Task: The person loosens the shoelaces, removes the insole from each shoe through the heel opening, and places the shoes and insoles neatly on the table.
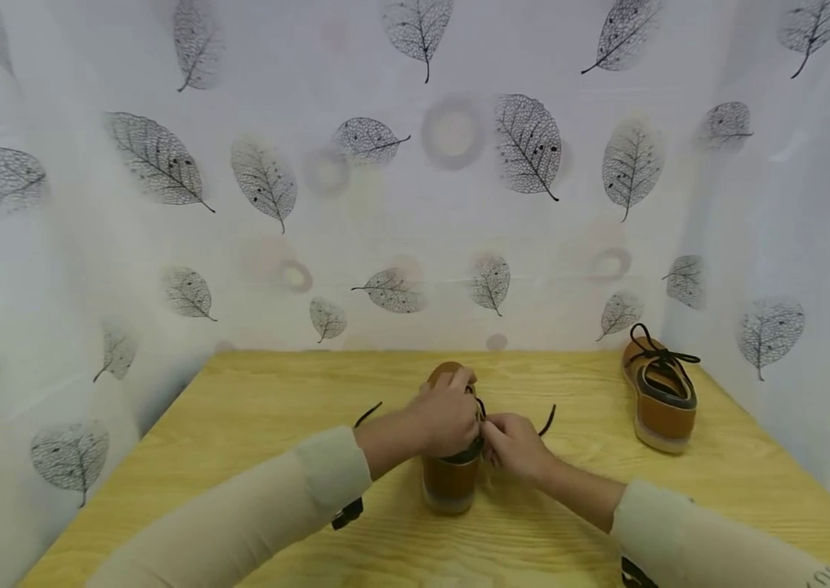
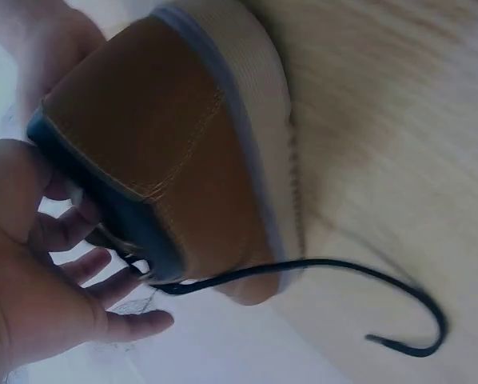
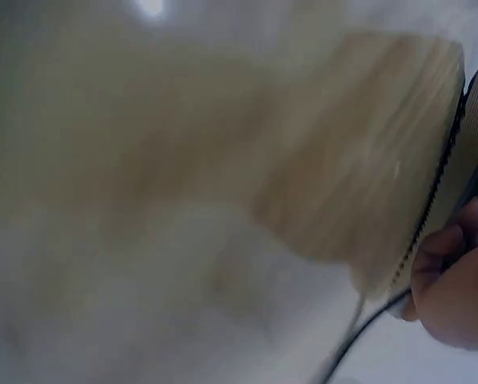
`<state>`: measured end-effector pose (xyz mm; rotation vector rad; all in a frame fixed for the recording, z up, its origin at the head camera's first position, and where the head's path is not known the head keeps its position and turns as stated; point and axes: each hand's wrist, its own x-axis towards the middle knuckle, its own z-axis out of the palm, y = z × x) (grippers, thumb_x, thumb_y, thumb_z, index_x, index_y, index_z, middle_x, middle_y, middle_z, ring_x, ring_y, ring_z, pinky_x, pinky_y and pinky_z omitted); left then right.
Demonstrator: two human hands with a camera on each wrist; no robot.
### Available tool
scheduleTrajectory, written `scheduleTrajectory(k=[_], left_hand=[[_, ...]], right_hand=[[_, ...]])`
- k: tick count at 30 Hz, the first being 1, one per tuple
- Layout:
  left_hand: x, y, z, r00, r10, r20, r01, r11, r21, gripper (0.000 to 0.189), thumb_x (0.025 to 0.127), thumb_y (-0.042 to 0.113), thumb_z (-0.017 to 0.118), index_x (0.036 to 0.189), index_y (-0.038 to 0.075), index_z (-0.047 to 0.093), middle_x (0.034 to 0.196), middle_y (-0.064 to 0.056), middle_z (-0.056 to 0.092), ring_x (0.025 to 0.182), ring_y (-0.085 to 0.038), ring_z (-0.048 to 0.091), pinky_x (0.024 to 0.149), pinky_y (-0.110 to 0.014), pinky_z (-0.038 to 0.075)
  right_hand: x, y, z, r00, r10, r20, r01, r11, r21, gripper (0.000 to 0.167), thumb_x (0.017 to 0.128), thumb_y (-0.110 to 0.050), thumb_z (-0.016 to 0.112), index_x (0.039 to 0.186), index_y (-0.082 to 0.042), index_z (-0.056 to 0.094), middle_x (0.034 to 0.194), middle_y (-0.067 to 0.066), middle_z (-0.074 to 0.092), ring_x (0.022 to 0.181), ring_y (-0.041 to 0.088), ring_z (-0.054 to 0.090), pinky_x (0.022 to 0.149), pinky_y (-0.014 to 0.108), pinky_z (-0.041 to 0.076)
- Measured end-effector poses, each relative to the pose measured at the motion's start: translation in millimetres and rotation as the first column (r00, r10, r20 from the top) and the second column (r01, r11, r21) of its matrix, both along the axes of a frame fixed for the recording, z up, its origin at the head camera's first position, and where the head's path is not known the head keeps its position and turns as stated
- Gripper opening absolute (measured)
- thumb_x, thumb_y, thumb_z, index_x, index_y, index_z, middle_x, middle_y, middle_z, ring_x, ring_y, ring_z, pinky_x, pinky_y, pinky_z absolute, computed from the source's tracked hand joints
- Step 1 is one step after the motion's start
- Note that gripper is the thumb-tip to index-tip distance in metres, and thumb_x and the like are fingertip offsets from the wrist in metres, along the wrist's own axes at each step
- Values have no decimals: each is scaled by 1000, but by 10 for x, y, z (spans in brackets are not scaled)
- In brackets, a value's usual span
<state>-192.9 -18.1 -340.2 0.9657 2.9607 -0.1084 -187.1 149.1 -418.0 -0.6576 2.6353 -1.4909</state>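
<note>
Left hand (image 1: 448,416) lies over the brown lace-up shoe (image 1: 450,482), its fingers loosely bent; whether they grip anything I cannot tell. Curled fingers of the right hand (image 1: 519,445) seem to pinch the right lace (image 1: 548,420) beside the collar. The shoe stands mid-table, heel toward the person. Best, I judge, to steady it from above, draw the lace evenly and leave the trailing left lace (image 2: 303,262) untwisted.
</note>
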Motion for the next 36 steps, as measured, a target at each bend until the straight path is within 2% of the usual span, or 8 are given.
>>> scheduleTrajectory(k=[5, 10, 12, 16, 22, 30, 33, 36], left_hand=[[-24, -95, -71, 993, 20, 115, -37, 989, 141, 43, 101, 33, 49, 61, 17, 55, 154, -9, 37, 139, -32, 39, 83, -46, 50], [-21, -147, -96, 988, -35, 153, 4, 980, 198, 49, 96, 30, 56, 51, 18, 44, 110, -12, 71, 147, -27, 30, 104, -51, 41], [5, -143, -92, 991, -42, 127, 14, 977, 213, 47, 96, 28, 57, 51, 18, 45, 112, -10, 71, 146, -28, 32, 106, -53, 39], [78, -137, -51, 1000, -19, -20, 23, 975, 221, 32, 97, 31, 54, 67, 20, 59, 153, -5, 40, 139, -33, 40, 98, -56, 44], [65, -165, 98, 950, -80, -302, 150, 965, 216, 16, 93, 24, 55, 84, 16, 67, 130, -4, 59, 106, -23, 63, 85, -43, 52], [103, -293, 23, 960, -222, -172, 253, 950, 183, 11, 84, 27, 63, 82, 18, 57, 74, 6, 50, 61, -8, 43, 52, -21, 35], [122, -334, -13, 916, -280, -286, 340, 921, 189, 8, 82, 24, 64, 80, 19, 58, 72, 8, 51, 62, -8, 44, 55, -22, 35], [115, -363, -8, 829, -334, -448, 456, 868, 196, 7, 82, 22, 68, 84, 19, 61, 77, 7, 57, 66, -8, 48, 61, -24, 36]], right_hand=[[43, -15, -23, 999, -41, -29, 42, 999, 27, 41, 106, -26, 43, 73, -6, 56, 59, 5, 56, 47, 7, 45, 49, 26, 42], [34, 14, -39, 966, -14, -258, 59, 984, 170, 38, 105, -26, 49, 69, -16, 50, 57, -8, 43, 47, 4, 36, 50, 23, 37], [19, 23, -55, 946, -4, -323, 72, 977, 201, 37, 104, -24, 51, 68, -18, 48, 57, -10, 40, 47, 3, 34, 50, 22, 36], [-4, 18, -96, 915, 27, -403, 75, 968, 237, 37, 104, -21, 49, 67, -19, 49, 57, -12, 38, 49, -1, 33, 51, 20, 35], [-5, 17, -116, 843, 42, -536, 118, 958, 261, 39, 101, -15, 51, 63, -21, 46, 57, -13, 35, 49, -2, 31, 50, 19, 35], [6, 42, -101, 828, 40, -560, 131, 956, 261, 41, 101, -13, 51, 62, -22, 43, 57, -13, 33, 48, -2, 28, 48, 18, 31], [7, 43, -86, 819, 46, -572, 133, 954, 267, 40, 102, -13, 50, 63, -22, 43, 57, -13, 33, 49, -2, 28, 49, 18, 31], [3, 43, -78, 816, 55, -575, 123, 956, 266, 36, 102, -13, 49, 67, -22, 48, 58, -14, 35, 49, -2, 29, 49, 18, 33]])
